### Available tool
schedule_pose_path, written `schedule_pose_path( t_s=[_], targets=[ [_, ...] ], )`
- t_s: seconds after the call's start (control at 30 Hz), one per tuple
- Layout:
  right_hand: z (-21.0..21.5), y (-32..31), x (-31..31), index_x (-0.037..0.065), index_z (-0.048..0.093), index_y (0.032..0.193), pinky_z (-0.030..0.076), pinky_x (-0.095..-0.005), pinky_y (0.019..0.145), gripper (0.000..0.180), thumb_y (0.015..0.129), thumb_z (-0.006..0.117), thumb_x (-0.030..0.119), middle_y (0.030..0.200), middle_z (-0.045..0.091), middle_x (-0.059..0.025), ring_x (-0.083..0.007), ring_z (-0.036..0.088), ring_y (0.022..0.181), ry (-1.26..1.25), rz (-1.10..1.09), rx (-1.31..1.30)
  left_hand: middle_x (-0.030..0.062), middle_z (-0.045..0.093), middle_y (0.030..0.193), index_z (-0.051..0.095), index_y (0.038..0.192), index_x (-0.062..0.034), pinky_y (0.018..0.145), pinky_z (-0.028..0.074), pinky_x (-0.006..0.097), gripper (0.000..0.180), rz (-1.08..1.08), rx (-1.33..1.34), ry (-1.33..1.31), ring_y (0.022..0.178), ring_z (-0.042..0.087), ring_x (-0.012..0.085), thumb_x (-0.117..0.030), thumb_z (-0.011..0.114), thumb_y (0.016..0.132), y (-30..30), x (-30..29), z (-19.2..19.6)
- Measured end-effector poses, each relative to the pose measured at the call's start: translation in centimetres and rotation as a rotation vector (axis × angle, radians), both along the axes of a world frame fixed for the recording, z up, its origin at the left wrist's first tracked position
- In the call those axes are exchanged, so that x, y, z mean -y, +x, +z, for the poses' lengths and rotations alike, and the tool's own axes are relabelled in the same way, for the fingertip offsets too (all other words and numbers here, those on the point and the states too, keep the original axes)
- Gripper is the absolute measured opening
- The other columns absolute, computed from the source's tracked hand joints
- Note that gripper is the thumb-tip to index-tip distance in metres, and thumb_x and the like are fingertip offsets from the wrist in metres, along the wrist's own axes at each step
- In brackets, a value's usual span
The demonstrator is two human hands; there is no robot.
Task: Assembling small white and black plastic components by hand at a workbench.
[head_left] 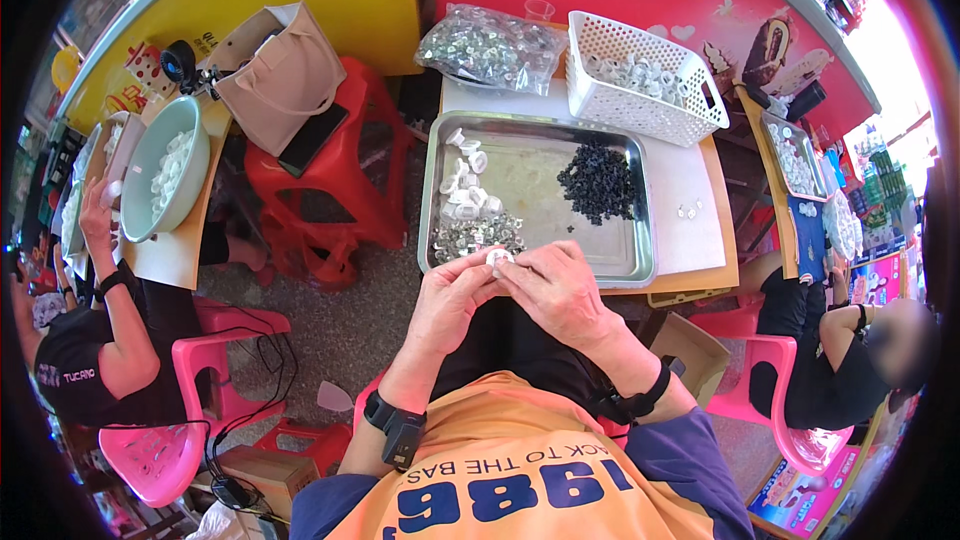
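Both hands meet over the near edge of a metal tray. My left hand pinches a small white round plastic part from the left. My right hand has its thumb and fingers closed on the same part from the right; whether it also holds something smaller is hidden. Beyond the hands, white plastic parts lie along the tray's left side. A heap of small metal pieces sits just past my left fingers. Small black pieces are piled in the tray's right half.
A white perforated basket of white parts and a clear bag of small pieces stand behind the tray. At left are a red stool with a beige handbag and a green basin. People sit on pink chairs at both sides.
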State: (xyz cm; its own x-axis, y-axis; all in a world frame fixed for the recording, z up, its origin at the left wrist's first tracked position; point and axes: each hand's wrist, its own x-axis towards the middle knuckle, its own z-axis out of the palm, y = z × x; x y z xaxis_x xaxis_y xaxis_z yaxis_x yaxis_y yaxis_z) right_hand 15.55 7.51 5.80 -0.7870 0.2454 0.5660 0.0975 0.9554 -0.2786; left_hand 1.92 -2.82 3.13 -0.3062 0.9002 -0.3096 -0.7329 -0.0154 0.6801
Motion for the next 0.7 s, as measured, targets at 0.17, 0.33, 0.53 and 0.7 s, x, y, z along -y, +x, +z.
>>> schedule_pose_path(
  t_s=[0.17, 0.33, 0.53, 0.7],
  targets=[
    [1.2, -0.1, -0.3, 0.008, 0.067, 0.098, 0.040, -0.0303, 0.069, 0.028, 0.070, 0.074, 0.008, 0.084, 0.058, -0.0007, -0.0150, 0.057, 0.071, 0.060, -0.003, -0.106, 0.0146, 0.061, 0.115, 0.056, 0.119, 0.0048, 0.091, 0.051, 0.032, 0.031, -0.079, 0.043, 0.085, 0.103, 0.061, 0.0187, -0.008, 0.057, 0.091, -0.5, 0.3, 0.9],
    [1.0, 0.2, -0.2, 0.007, 0.066, 0.097, 0.040, -0.0307, 0.070, 0.028, 0.070, 0.074, 0.007, 0.087, 0.058, -0.0010, -0.0152, 0.057, 0.073, 0.068, 0.023, -0.093, 0.0147, 0.061, 0.115, 0.056, 0.119, 0.0048, 0.092, 0.050, 0.032, 0.031, -0.092, 0.025, 0.046, 0.103, 0.061, 0.0189, -0.010, 0.058, 0.091, -0.2, 0.4, 0.7],
    [-1.1, 0.4, -0.1, 0.005, 0.063, 0.099, 0.042, -0.0317, 0.075, 0.029, 0.072, 0.072, 0.007, 0.091, 0.059, -0.0015, -0.0151, 0.058, 0.081, 0.027, 0.060, -0.067, 0.0142, 0.062, 0.112, 0.058, 0.117, 0.0049, 0.090, 0.051, 0.034, 0.029, -0.117, -0.103, 0.005, 0.101, 0.062, 0.0199, -0.009, 0.057, 0.092, -0.2, 0.8, 0.4],
    [-1.9, 0.3, 0.3, 0.005, 0.063, 0.099, 0.042, -0.0319, 0.074, 0.029, 0.072, 0.073, 0.008, 0.091, 0.060, -0.0019, -0.0162, 0.058, 0.081, -0.030, 0.023, -0.099, 0.0139, 0.063, 0.111, 0.058, 0.117, 0.0048, 0.090, 0.051, 0.033, 0.029, -0.113, -0.099, -0.017, 0.100, 0.062, 0.0195, -0.009, 0.057, 0.091, -0.3, 0.7, 0.0]
  ],
)
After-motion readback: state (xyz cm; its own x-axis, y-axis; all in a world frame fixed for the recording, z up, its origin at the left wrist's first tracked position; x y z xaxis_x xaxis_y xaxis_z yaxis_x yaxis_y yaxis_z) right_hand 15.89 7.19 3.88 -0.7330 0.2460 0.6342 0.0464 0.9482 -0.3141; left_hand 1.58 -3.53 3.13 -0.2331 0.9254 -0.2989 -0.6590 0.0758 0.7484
